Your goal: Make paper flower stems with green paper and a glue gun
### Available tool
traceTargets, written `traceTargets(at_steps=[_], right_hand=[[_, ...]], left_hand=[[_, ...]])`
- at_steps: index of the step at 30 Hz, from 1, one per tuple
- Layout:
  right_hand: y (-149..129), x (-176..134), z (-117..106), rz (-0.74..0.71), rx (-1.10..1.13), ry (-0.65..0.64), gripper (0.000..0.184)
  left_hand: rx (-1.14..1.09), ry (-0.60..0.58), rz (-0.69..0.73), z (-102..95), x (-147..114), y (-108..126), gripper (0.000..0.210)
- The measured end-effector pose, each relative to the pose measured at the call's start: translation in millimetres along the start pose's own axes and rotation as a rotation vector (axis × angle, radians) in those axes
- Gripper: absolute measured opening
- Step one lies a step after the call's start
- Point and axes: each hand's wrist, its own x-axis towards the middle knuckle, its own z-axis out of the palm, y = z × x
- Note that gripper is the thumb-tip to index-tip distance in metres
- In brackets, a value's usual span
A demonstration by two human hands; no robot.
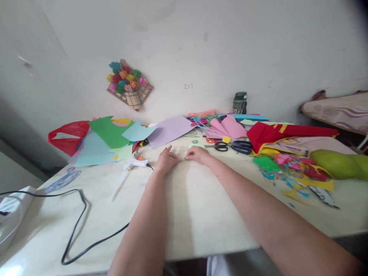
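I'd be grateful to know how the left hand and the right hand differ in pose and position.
The left hand has some fingers raised and spread, while the right hand has them curled together. The left hand is nearer the glue gun, the right hand nearer the black scissors. Both are bare, over the table, and turned toward each other.

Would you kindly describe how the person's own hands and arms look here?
The left hand and right hand are ungloved, with no ring, watch or bracelet visible. Both forearms are bare, with no sleeves in view.
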Motion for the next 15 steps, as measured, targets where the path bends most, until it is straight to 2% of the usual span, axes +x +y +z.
traceTargets(at_steps=[15], right_hand=[[-6.9, 0.3, 1.4, 0.073, -0.138, 0.000, 0.023]], left_hand=[[0.260, -0.070, -0.046, 0.0, -2.2, 8.2, 0.017]])
